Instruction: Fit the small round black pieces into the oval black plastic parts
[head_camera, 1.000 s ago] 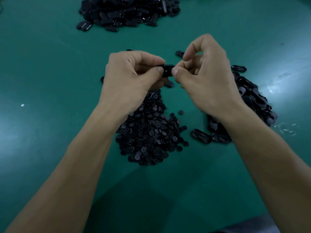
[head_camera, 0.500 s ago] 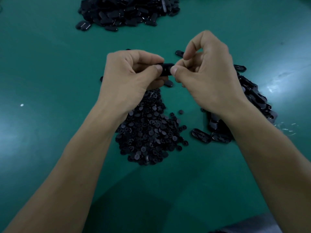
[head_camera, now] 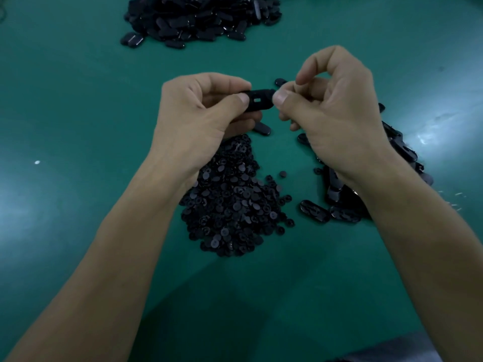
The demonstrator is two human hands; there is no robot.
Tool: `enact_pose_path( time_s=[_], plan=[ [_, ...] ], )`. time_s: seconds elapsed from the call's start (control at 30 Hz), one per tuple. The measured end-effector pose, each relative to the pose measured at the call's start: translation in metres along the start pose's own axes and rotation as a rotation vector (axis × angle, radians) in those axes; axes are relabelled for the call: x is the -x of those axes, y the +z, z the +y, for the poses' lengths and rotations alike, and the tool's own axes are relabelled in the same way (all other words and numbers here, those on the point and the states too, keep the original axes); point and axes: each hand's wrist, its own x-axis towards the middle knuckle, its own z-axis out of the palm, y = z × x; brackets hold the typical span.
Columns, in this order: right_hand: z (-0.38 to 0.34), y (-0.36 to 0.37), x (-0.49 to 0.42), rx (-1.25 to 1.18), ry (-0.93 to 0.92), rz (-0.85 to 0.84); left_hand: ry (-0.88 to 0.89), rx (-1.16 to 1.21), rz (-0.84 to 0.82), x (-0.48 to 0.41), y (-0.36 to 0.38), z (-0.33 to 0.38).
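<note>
The oval black plastic part, pinched thumb-to-fingertip at either end by the left hand and right hand above the green table's middle, now shows more of its slotted face than before, probably readying it for one of the small round black pieces heaped below.

The right hand draws slightly away from the left hand, baring more of the oval part; its slot now shows.

Factory assembly bench: green mat, heaped black plastic parts.
</note>
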Motion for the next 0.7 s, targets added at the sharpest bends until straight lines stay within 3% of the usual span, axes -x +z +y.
enact_pose_path(
  time_s=[0.7],
  plan=[
    [-0.0070, 0.0028, -0.0029, 0.328, -0.063, -0.083, 0.082, -0.191, -0.077, 0.0032, 0.0044, 0.0007]
  ],
)
